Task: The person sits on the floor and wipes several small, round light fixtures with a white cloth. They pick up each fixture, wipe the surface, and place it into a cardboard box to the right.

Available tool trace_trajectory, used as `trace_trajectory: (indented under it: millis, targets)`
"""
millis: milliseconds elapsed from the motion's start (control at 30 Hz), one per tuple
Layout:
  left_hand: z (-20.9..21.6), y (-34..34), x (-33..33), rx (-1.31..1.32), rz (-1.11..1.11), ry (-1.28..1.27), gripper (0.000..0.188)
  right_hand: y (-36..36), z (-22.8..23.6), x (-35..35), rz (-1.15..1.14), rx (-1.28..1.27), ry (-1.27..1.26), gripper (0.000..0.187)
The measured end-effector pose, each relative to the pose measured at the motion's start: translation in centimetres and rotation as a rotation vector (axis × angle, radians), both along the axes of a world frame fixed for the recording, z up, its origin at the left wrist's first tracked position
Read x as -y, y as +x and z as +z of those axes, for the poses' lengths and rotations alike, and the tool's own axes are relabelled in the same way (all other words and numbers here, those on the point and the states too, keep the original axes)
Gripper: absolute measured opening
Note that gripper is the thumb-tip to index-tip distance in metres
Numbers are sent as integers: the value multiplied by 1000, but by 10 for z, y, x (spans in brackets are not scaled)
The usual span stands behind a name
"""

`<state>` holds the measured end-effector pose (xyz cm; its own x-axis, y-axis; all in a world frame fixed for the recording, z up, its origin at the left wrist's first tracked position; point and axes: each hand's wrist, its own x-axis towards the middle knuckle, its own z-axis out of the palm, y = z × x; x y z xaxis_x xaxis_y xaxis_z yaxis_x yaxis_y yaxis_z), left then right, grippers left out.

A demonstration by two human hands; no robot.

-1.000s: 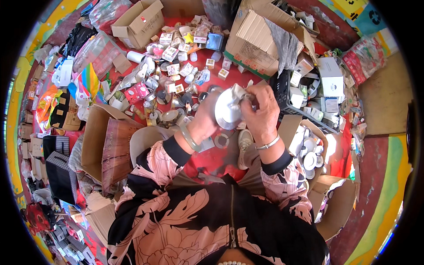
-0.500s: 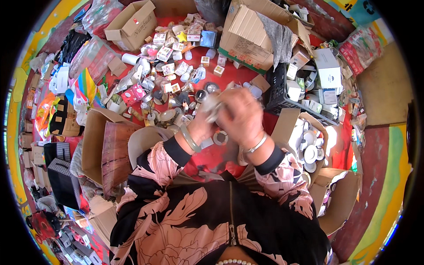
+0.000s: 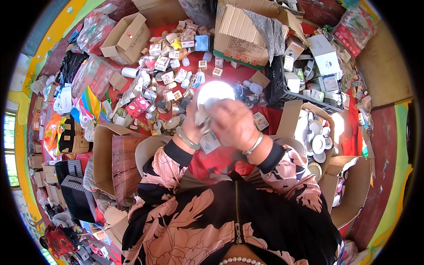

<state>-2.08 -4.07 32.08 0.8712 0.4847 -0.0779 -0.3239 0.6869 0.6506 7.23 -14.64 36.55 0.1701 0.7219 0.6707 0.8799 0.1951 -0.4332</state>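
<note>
The left hand (image 3: 192,123) curls round the side of a round white disc-faced piece (image 3: 216,92), held up above the red floor (image 3: 236,76); the right hand's (image 3: 235,123) bent fingers blur against its near edge, their hold I can't tell. Rightward, a gap separates them from the black plastic crate (image 3: 274,84)

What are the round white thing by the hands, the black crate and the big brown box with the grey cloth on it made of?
Round white thing: maybe plastic, maybe metal; the bright glare hides its finish.
Black crate: probably hard plastic, since its dark sides look stiff and moulded.
Big brown box: looks like dull cardboard, with creased, folded flaps.
</note>
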Motion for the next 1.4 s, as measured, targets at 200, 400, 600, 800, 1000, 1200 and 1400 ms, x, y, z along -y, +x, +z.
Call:
trace_trajectory:
  millis: [200,400,600,800,1000,1200,1400]
  targets:
    - [3,14,22,-200,63,-114,34,19,5,-8,-232,-114,54,23]
    - [12,-2,-18,-22,141,-74,42,11,1,1,14,158,-44,24]
    - [14,-11,-37,238,120,-252,44,66,16,12,-536,-196,-26,17]
    - [7,-6,-29,149,206,-145,43,49,24,10,-366,-126,185,25]
    - [1,0,-9,-54,262,396,33,31,18,-9,-134,25,140,25]
    - [12,6,-11,-40,217,-45,43,7,-1,-9,-82,8,-7,18]
    - [1,4,-25,-47,201,273,30,-4,22,8,752,-617,-376,18]
